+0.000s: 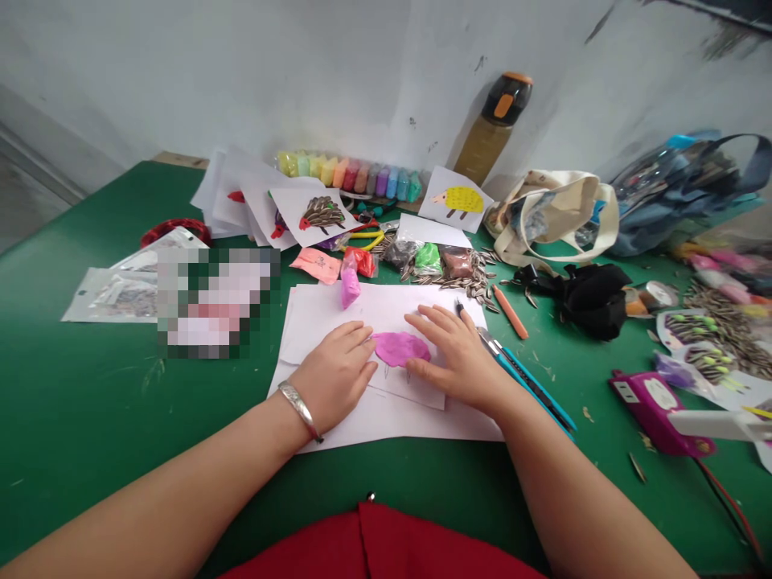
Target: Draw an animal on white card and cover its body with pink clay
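The left hand [338,371] is resting palm down on the paper, unclenched, its fingertips meeting the left edge of a flat purple clay patch [401,349]. The right hand [461,354] is spreading loose fingers at the patch's right edge—neither hand is gripping anything. The clay is lying on a small white sheet [416,392], above short drawn lines. A silver bracelet [297,405] is circling the left wrist. Beyond the fingers, a purple packet [349,285] is overlapping the paper's far edge; rightward, a blue-edged cutter [534,384] and an orange stick [510,312] are lying on the green bench [121,418]. Farther out, a yellow-hedgehog card [457,199] is leaning near a bottle [491,133]—both standing by the wall.
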Motion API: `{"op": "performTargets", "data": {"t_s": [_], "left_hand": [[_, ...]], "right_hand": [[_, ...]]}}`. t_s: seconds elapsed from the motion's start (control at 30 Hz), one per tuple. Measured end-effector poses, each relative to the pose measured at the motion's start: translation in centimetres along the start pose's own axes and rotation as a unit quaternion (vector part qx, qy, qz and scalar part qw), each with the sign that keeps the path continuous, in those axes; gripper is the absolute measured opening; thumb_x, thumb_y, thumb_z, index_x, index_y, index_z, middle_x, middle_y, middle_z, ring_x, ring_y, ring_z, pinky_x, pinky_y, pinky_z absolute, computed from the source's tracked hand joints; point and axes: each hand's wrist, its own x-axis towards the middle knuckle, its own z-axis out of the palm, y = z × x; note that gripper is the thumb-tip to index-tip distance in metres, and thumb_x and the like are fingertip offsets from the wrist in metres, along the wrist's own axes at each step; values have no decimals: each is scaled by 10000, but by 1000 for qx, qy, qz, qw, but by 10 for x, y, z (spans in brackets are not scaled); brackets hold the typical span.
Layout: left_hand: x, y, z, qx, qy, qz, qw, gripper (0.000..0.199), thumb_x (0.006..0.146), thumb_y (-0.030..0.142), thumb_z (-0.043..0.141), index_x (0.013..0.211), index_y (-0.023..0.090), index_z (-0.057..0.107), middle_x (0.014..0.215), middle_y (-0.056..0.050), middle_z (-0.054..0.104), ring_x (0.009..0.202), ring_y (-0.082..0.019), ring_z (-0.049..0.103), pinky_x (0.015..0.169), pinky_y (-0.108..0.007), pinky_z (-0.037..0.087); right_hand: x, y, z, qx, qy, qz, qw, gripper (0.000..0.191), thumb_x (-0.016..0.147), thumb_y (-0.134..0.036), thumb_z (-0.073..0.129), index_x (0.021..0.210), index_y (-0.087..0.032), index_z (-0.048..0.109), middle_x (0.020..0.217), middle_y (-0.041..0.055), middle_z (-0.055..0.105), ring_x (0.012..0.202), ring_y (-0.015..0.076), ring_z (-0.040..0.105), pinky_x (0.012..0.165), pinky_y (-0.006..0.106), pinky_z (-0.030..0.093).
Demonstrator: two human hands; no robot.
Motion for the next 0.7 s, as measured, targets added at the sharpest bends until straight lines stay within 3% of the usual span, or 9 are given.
{"op": "performTargets", "data": {"t_s": [0.23,0.47,0.7], "left_hand": [[0,0,0,8,-5,-1,1000,289,917,183,466,1140,109,635,1206,-156,633,1200,-292,531,1028,-489,462],[0,1,1,19,-4,2,1000,283,914,181,479,1133,82,627,1197,-164,633,1191,-292,528,1035,-478,450],[1,2,-1,31,-9,6,999,274,916,176,474,1126,86,625,1188,-153,636,1181,-282,533,1034,-462,453]], "right_hand": [[4,-18,12,-32,27,17,999,684,836,-627,506,1424,-292,411,1503,87,382,1407,354,249,1107,662,106],[8,-19,16,-11,13,27,999,585,883,-530,468,1414,-289,425,1506,66,379,1410,334,251,1099,655,165],[6,-15,15,10,9,25,1000,546,882,-458,491,1401,-293,447,1506,56,381,1417,332,237,1104,653,145]]}}
